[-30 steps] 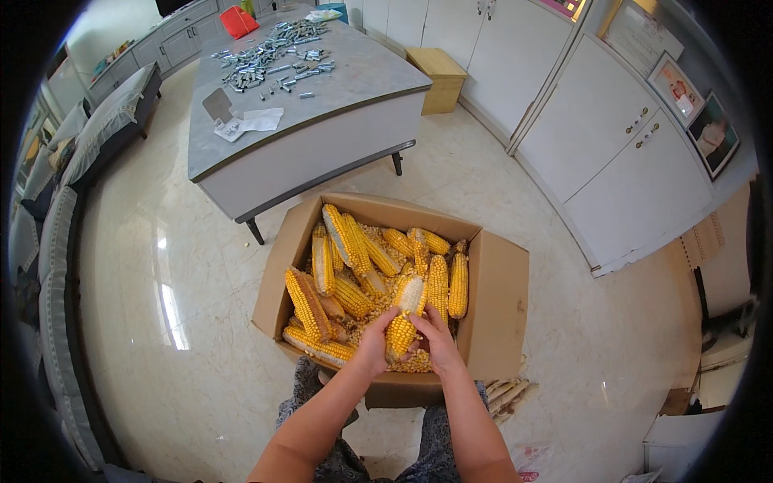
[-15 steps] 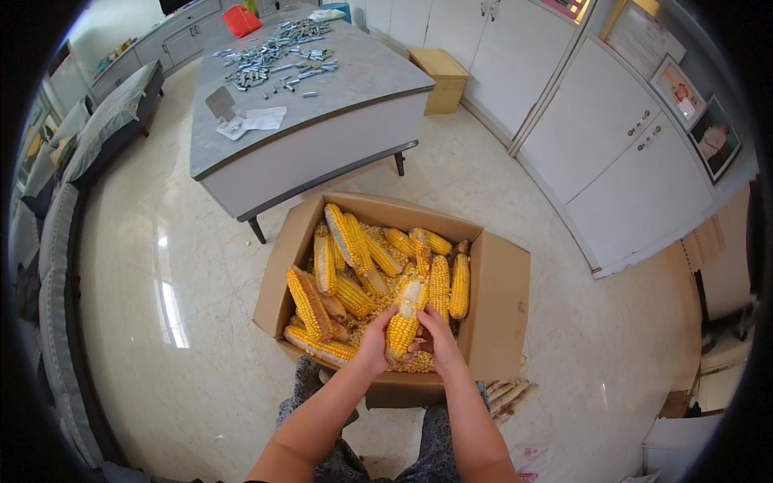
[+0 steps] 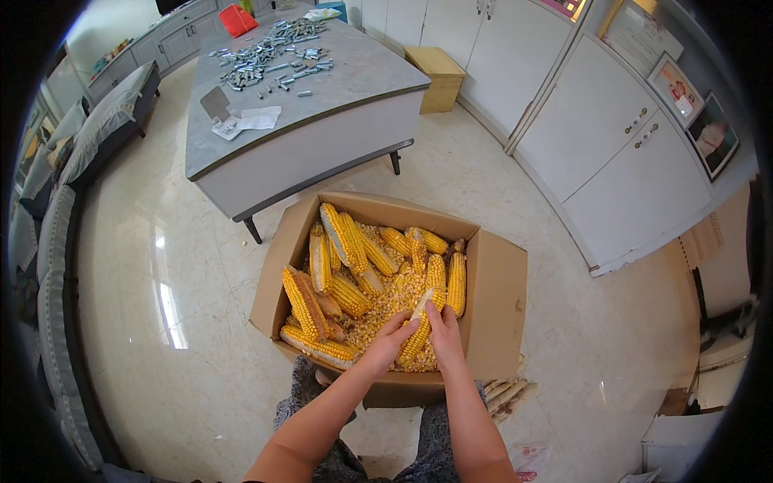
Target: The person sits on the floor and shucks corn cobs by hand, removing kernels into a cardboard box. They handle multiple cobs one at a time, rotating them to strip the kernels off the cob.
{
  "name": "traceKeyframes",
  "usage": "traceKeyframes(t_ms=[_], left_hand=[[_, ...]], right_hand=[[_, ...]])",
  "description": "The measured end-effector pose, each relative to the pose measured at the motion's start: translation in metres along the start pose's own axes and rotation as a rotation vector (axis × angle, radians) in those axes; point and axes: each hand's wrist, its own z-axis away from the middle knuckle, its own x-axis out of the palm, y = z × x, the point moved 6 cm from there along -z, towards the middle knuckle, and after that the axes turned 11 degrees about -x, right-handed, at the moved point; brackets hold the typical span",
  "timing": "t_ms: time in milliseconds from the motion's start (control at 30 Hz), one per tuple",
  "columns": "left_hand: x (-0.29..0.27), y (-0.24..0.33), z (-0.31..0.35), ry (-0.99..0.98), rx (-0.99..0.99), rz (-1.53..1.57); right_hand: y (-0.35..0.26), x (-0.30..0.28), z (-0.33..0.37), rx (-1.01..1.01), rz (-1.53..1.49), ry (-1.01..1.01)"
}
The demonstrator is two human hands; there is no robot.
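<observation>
An ear of corn, partly stripped of its kernels near the upper end, is tilted between my two hands over the open cardboard box. My right hand grips its right side, thumb lying along the cob. From the left, my left hand closes against the same ear with thumb and fingers; some of its fingertips are hidden. Loose kernels cover the middle of the box. Around them lie several more ears of corn, some with bare patches.
Stripped cobs lie on the floor right of the box. Beyond it stands a grey-topped table with many small metal cylinders and papers. A wooden box sits by the white cabinets. A sofa lines the left.
The ear of corn has tilted to the right between my hands. My right hand has shifted slightly up along it, and my left hand now sits against its left side.
</observation>
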Motion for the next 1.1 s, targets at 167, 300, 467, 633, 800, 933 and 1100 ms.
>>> traceKeyframes(t_ms=[167, 300, 467, 633, 800, 933, 1100], left_hand=[[0.003, 0.003, 0.002, 0.106, 0.087, -0.048], [-0.003, -0.008, -0.007, 0.168, 0.174, -0.092], [0.002, -0.001, -0.003, 0.224, 0.257, -0.203], [0.004, 0.001, -0.001, 0.236, 0.275, -0.221], [0.003, -0.005, -0.007, 0.137, 0.128, 0.003], [0.008, 0.006, -0.001, -0.152, -0.068, 0.366], [0.011, 0.007, 0.002, -0.228, -0.071, 0.295]], right_hand=[[-0.001, 0.001, 0.000, -0.105, -0.007, 0.030], [-0.001, 0.005, 0.002, -0.164, 0.004, 0.024], [-0.006, 0.006, 0.005, -0.161, 0.008, -0.006], [-0.001, 0.004, 0.005, -0.207, 0.024, 0.005], [-0.007, 0.007, 0.006, -0.137, -0.111, 0.014], [0.000, 0.001, 0.001, -0.013, -0.393, 0.001], [-0.009, 0.007, 0.002, -0.011, -0.382, -0.074]])
